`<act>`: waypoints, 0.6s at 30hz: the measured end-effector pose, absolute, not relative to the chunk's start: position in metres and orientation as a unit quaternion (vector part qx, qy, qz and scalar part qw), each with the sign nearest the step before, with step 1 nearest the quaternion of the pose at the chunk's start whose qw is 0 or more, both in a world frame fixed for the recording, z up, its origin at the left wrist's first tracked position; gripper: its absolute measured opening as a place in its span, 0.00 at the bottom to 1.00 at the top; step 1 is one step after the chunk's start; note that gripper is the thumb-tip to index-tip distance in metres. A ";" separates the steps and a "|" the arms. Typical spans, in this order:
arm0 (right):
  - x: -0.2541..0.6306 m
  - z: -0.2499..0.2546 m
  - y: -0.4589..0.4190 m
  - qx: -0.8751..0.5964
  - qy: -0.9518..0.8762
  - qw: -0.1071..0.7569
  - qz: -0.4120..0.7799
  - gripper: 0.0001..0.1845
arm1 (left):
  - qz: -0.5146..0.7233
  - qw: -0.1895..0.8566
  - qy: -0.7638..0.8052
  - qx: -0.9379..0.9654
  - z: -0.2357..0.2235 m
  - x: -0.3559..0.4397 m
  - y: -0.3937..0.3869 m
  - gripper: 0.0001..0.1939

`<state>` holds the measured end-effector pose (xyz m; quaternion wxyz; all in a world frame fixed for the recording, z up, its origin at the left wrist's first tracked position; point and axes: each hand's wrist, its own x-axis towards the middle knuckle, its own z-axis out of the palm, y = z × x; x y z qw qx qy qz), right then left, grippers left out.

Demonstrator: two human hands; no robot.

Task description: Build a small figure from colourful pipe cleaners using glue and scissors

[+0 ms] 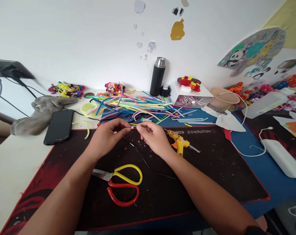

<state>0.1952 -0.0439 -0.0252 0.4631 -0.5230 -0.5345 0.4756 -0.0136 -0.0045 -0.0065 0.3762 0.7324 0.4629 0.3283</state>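
Over the dark desk mat, my left hand and my right hand meet with thumbs and fingertips pinched. Between them is a small pale piece, too small to name, which both hands seem to grip. Below my left hand lie scissors with one yellow and one red handle, blades pointing left. To the right of my right hand rests a yellow glue gun with a clear glue stick poking out. A thin black cord runs under the hands across the mat.
Behind the hands spreads a pile of coloured pipe cleaners. A black phone and a grey cloth item lie left. A black flask and a white box stand by the wall. A white power bank lies right.
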 end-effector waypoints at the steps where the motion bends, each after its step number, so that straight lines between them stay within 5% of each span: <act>1: 0.195 -0.027 -0.043 -0.519 -0.530 0.465 0.483 0.14 | 0.326 0.378 0.459 0.735 -0.006 -0.013 -0.005 0.15; 18: 0.192 -0.029 -0.049 -0.489 -0.525 0.494 0.491 0.15 | 0.269 0.477 0.398 0.736 -0.003 -0.010 -0.009 0.22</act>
